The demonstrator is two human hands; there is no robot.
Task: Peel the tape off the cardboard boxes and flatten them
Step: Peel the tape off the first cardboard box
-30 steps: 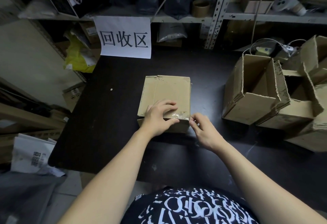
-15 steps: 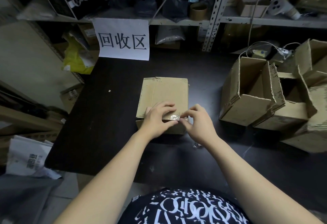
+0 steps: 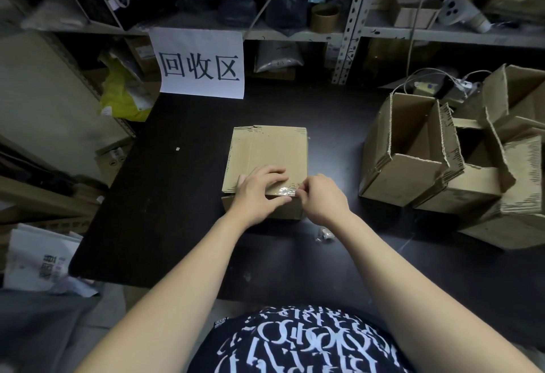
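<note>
Left hand (image 3: 259, 195): fingers spread flat on the near edge of the closed cardboard box (image 3: 271, 148), pressing it down, thumb along the front edge. Right hand (image 3: 324, 198): just beside the left, fingertips pinching the shiny clear tape (image 3: 284, 190) at the box's near right corner. The tape lies between the two hands, on the box's top edge. The box sits on the dark table (image 3: 182, 195), straight ahead of both hands. Small crumpled tape scrap (image 3: 323, 234) on the table just behind the right wrist. Pile of opened cardboard boxes (image 3: 407, 172) well off to the right of the right hand. White paper sign (image 3: 202, 63) hangs beyond the box, far side of the table.
</note>
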